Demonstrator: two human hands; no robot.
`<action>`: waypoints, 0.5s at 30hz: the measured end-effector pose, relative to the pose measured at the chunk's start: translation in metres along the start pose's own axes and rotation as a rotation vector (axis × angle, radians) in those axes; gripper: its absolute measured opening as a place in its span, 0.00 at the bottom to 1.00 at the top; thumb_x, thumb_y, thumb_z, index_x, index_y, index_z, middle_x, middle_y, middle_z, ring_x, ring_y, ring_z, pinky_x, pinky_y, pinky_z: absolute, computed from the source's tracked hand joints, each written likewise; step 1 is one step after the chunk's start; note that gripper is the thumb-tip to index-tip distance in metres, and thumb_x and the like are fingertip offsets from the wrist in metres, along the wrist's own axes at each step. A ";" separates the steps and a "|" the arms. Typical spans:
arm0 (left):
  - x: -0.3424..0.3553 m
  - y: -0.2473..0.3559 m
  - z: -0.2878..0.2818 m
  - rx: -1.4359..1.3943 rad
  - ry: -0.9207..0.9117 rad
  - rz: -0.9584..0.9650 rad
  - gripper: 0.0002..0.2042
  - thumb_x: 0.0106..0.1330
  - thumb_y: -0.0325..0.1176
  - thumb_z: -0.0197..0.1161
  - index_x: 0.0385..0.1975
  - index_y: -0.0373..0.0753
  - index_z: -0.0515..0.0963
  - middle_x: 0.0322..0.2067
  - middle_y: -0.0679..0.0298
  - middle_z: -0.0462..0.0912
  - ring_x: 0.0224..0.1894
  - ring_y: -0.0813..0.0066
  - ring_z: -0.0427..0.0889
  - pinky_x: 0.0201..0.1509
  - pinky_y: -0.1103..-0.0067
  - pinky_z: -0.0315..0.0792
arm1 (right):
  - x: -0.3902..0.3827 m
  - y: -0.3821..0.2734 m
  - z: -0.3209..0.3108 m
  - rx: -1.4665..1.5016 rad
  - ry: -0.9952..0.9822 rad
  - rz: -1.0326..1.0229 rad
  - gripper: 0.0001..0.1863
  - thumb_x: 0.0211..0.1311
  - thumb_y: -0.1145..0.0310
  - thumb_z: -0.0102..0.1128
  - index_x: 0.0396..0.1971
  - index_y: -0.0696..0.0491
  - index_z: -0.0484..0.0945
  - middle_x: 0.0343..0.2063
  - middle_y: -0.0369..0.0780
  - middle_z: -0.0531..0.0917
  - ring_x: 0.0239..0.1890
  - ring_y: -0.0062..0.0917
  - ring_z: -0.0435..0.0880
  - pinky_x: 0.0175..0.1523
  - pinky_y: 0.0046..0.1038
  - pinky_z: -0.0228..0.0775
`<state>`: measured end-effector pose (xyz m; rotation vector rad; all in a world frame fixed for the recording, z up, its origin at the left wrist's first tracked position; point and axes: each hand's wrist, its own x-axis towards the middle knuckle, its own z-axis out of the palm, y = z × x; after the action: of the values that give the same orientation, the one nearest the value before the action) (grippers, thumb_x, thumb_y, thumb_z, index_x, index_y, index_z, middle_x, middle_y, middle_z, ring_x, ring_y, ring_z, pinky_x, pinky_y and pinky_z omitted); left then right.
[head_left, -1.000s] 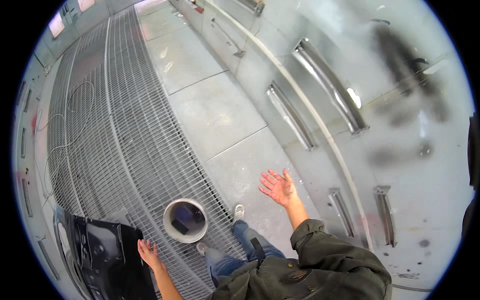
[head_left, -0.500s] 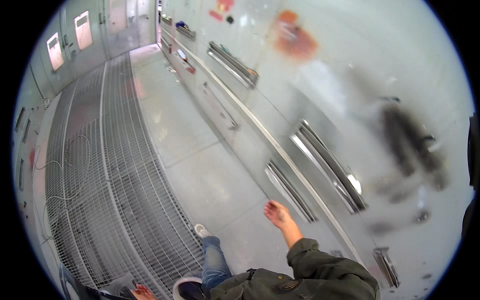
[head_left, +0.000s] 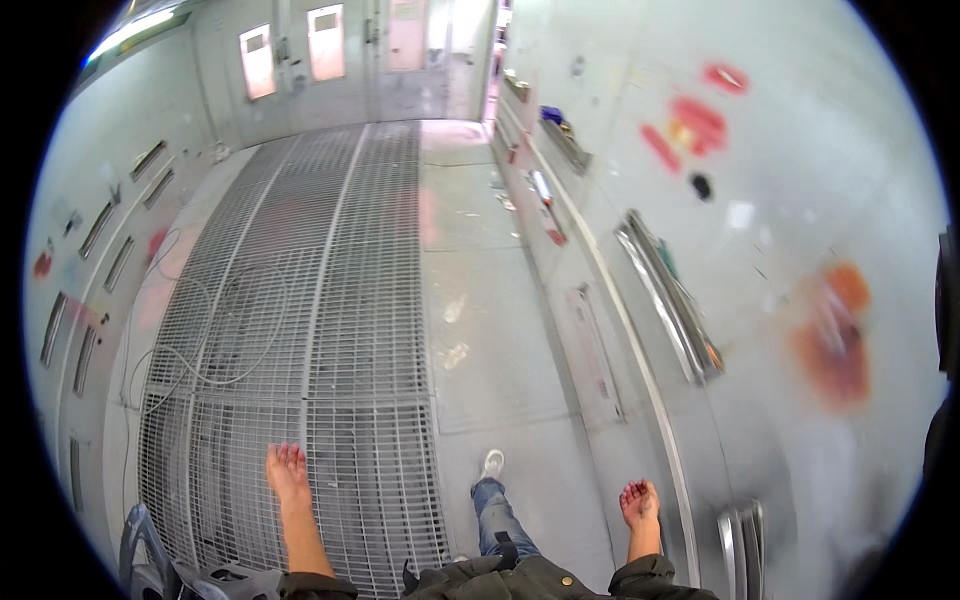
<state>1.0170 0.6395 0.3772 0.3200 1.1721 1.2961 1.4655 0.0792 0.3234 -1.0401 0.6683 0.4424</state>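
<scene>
Head view: the left hand point(head_left: 287, 470) is extended forward over the metal floor grate point(head_left: 300, 330), palm down, fingers straight and slightly apart. It holds nothing and touches nothing. The grate lies directly below the fingertips, running away from the person toward the far doors point(head_left: 290, 55). The bare left forearm enters from the lower edge and points up the picture.

The right hand point(head_left: 638, 503) is raised near the right wall point(head_left: 800, 200), beside the rail point(head_left: 610, 320) that runs along it. Its fingers are loosely curled and slightly apart, closed on nothing. Contact with the wall cannot be determined. The right forearm wears a dark green sleeve point(head_left: 650, 578) that ends just below the wrist.

Between the two hands, one leg in blue jeans point(head_left: 497, 520) is stepped forward, with a pale shoe point(head_left: 490, 465) on the smooth concrete strip point(head_left: 480, 300) between grate and wall.

A thin hose point(head_left: 215, 340) lies in loops on the left part of the grate, well apart from the left hand. A dark, glossy object point(head_left: 150, 560) sits at the lower left edge, near the left elbow; its kind cannot be determined.

Long light fixtures point(head_left: 665, 295) are recessed in the right wall; similar fixtures point(head_left: 100, 230) line the left wall. Red and orange paint smears point(head_left: 830, 340) mark the right wall
</scene>
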 end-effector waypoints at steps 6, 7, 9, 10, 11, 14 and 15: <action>0.090 -0.020 0.112 -0.169 0.219 0.055 0.26 0.74 0.43 0.62 0.65 0.36 0.67 0.53 0.57 0.77 0.49 0.66 0.81 0.51 0.72 0.80 | 0.180 -0.035 0.228 0.064 -0.049 0.045 0.12 0.70 0.58 0.59 0.26 0.46 0.75 0.25 0.33 0.81 0.28 0.24 0.80 0.35 0.29 0.76; 0.109 -0.018 0.106 -0.220 0.320 0.063 0.25 0.75 0.42 0.62 0.65 0.36 0.66 0.52 0.57 0.77 0.48 0.66 0.81 0.49 0.72 0.80 | 0.206 -0.032 0.279 0.067 -0.061 0.062 0.13 0.70 0.58 0.59 0.25 0.47 0.75 0.24 0.34 0.81 0.28 0.24 0.79 0.36 0.29 0.76; 0.140 -0.005 0.106 -0.293 0.453 0.112 0.24 0.75 0.42 0.61 0.64 0.35 0.67 0.50 0.58 0.77 0.45 0.65 0.81 0.47 0.71 0.80 | 0.239 -0.025 0.406 0.007 -0.143 0.078 0.14 0.70 0.58 0.58 0.25 0.47 0.75 0.22 0.34 0.80 0.26 0.24 0.79 0.35 0.28 0.75; 0.147 -0.001 0.097 -0.318 0.494 0.151 0.23 0.75 0.41 0.61 0.63 0.35 0.67 0.49 0.58 0.77 0.44 0.65 0.82 0.46 0.71 0.80 | 0.244 -0.022 0.464 -0.044 -0.186 0.093 0.14 0.71 0.58 0.58 0.24 0.47 0.75 0.21 0.34 0.80 0.26 0.24 0.79 0.34 0.28 0.74; 0.157 -0.003 0.094 -0.360 0.533 0.199 0.22 0.75 0.41 0.61 0.62 0.35 0.68 0.47 0.58 0.78 0.43 0.65 0.82 0.45 0.70 0.80 | 0.268 -0.023 0.516 -0.140 -0.330 0.084 0.13 0.70 0.58 0.60 0.25 0.46 0.77 0.22 0.33 0.81 0.26 0.23 0.79 0.33 0.27 0.74; 0.181 -0.016 0.140 -0.448 0.635 0.288 0.18 0.76 0.40 0.59 0.56 0.36 0.69 0.46 0.58 0.77 0.40 0.66 0.81 0.41 0.70 0.80 | 0.319 -0.013 0.690 -0.307 -0.601 0.028 0.11 0.69 0.56 0.61 0.28 0.44 0.79 0.25 0.31 0.82 0.26 0.21 0.80 0.33 0.25 0.73; 0.194 -0.018 0.148 -0.488 0.688 0.317 0.15 0.76 0.40 0.59 0.53 0.37 0.70 0.43 0.59 0.78 0.39 0.66 0.81 0.40 0.70 0.80 | 0.336 0.000 0.748 -0.330 -0.665 0.049 0.11 0.70 0.56 0.62 0.29 0.44 0.79 0.25 0.30 0.82 0.27 0.21 0.79 0.33 0.24 0.72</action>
<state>1.1143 0.8599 0.3331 -0.3448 1.3390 2.0095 1.9272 0.7566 0.3452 -1.0987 0.0228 0.9108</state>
